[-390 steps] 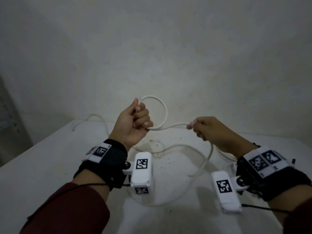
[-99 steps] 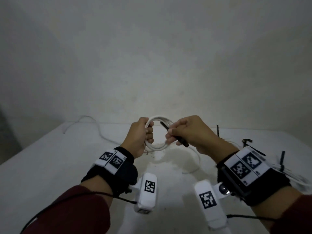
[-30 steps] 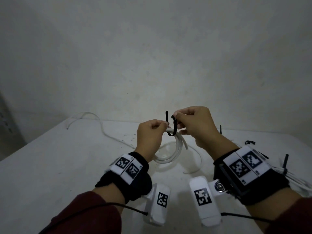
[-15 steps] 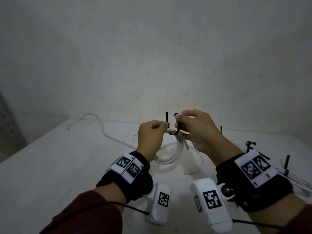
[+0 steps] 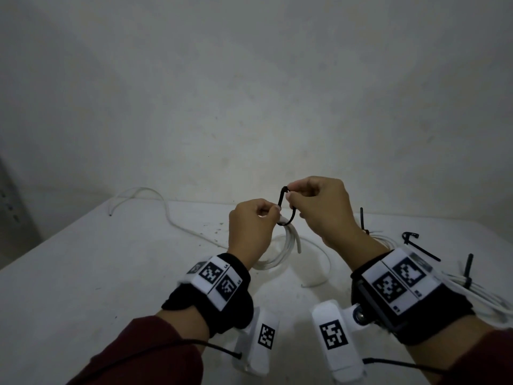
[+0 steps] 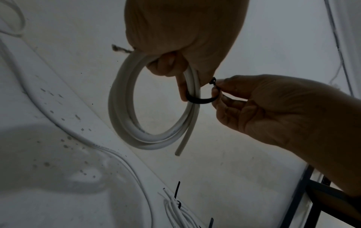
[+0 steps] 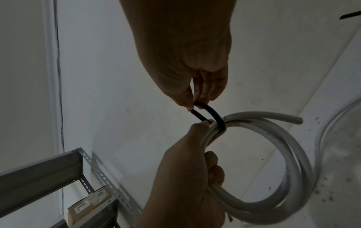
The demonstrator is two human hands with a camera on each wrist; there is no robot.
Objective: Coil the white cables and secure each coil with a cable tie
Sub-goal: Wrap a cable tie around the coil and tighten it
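— Fingers first: how do they sit?
— Left hand [image 5: 251, 226] is curled round the white cable coil [image 6: 125, 108], thumb and forefinger pressing the strands together at the top; the rest of the coil hangs below the fist with one cut end sticking out. Right hand [image 5: 322, 209] pinches the black cable tie [image 7: 213, 115] between thumb and fingertips [image 7: 203, 95], its other fingers curled in.
— And the tie against the coil?
— It loops round the bundled strands just beside the left thumb, and both its ends rise to the right hand's pinch. Whether the tail is through the head, I cannot tell.
— What lies under the hands?
— A white table [image 5: 97, 273], speckled with dark crumbs. A loose white cable [image 5: 166, 215] snakes across it to the far left corner. To the right lie tied coils [image 5: 477, 287] with black tie tails standing up, and a spare tie [image 5: 419, 245].
— Beyond that?
— A plain pale wall [image 5: 249, 93]. The right wrist view shows grey slotted-angle shelving [image 7: 48, 166] with a box [image 7: 91, 205] on it.
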